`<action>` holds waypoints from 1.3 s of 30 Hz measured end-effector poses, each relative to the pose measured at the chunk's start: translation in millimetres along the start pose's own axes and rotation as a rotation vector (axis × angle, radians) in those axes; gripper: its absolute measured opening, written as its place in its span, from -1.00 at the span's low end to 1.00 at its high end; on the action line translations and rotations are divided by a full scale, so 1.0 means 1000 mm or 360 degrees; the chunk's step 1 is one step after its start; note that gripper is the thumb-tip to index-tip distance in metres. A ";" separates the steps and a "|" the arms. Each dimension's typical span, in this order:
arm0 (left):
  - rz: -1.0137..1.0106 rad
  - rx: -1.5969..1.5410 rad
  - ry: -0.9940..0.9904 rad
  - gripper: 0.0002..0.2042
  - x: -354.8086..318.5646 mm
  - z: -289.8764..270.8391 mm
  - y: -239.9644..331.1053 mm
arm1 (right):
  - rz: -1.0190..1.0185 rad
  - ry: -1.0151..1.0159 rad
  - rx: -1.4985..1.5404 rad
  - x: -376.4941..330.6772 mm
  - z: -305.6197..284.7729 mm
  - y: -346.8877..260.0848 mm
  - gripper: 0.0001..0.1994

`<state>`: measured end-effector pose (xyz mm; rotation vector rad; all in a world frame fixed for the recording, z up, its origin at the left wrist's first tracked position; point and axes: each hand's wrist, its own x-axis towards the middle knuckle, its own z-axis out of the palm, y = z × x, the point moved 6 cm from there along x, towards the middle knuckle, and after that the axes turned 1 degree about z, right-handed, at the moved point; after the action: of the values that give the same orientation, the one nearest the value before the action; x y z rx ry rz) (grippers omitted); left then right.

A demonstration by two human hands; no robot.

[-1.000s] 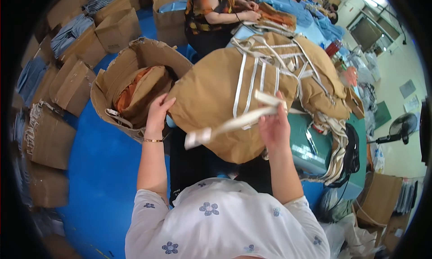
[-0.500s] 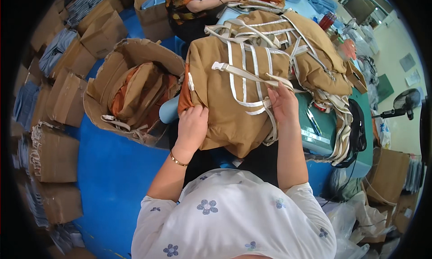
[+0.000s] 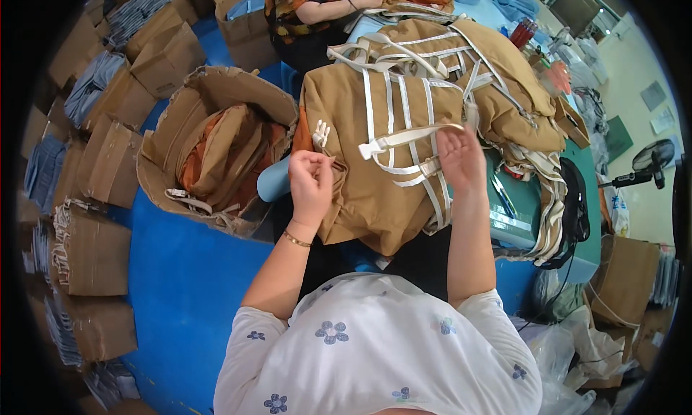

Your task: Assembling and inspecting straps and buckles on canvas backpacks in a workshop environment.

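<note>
A tan fabric bag (image 3: 375, 141) with cream webbing straps lies on the table edge in front of me, on top of a pile of similar bags (image 3: 490, 76). My left hand (image 3: 311, 178) pinches the bag's left edge, just below a small white plastic buckle (image 3: 321, 135). My right hand (image 3: 457, 155) holds a loose cream strap (image 3: 404, 139) that runs left across the bag to a white buckle end.
A big open cardboard box (image 3: 216, 148) with tan and orange bags stands on the blue floor at my left. Stacked cartons (image 3: 101, 170) line the left side. Another person (image 3: 317, 11) works at the far end of the table. A black fan (image 3: 641, 170) stands right.
The bag has been pulled closer and flattened. My left hand moved from the box to the bag's left edge. My right hand now holds the strap across the bag's front.
</note>
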<state>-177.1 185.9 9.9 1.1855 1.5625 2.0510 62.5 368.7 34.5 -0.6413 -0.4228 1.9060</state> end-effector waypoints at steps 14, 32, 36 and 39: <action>0.0190 0.1346 -0.0314 -0.75 0.052 0.004 0.018 | 0.0121 -0.0185 -0.2056 -0.001 0.048 0.039 -0.67; -0.0068 0.0560 -0.0367 -0.70 0.040 0.000 0.003 | -0.0224 -0.0836 -0.1997 -0.011 0.101 0.122 -0.50; -0.0056 0.0480 -0.0330 -0.71 0.038 -0.006 -0.006 | -0.0046 -0.0841 -0.2685 -0.019 0.105 0.125 -0.64; -0.0066 0.0421 -0.0327 -0.70 0.037 -0.005 -0.012 | 0.0077 -0.0922 -0.2492 -0.009 0.084 0.129 -0.70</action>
<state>-206.6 211.5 15.0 1.3927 1.7765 1.6733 -79.3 308.1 31.2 -1.0008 -2.3579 1.4502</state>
